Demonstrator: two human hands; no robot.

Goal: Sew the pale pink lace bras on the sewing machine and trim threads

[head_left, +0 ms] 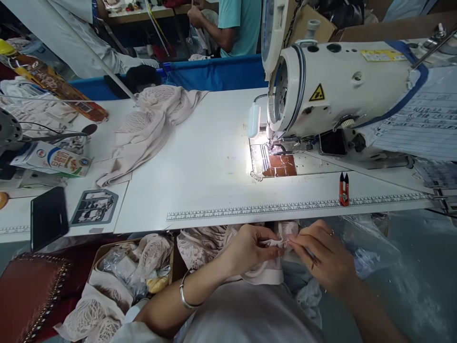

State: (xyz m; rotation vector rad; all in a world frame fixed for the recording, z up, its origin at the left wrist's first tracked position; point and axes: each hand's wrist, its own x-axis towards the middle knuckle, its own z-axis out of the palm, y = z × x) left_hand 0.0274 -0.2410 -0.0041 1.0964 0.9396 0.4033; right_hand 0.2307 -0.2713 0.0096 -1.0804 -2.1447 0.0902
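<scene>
Pale pink lace fabric (207,244) lies over my lap, just below the front edge of the white table (200,176). My left hand (252,247), with a silver bangle on its wrist, pinches the fabric between thumb and fingers. Close on its right, my right hand (323,252) has its fingertips together on the same piece; a ring shows on one finger. Above them on the table stands a white sewing machine (332,90) with its lamp lit over the needle area. Red-handled snips (344,189) rest near the ruler strip.
More pink fabric (153,124) lies on the table's left part, near a bottle (53,85), a drink carton (53,159) and a phone (49,218). A box (132,267) of lace pieces and plastic bags sits below the edge. A person in a teal shirt (241,26) is beyond the table.
</scene>
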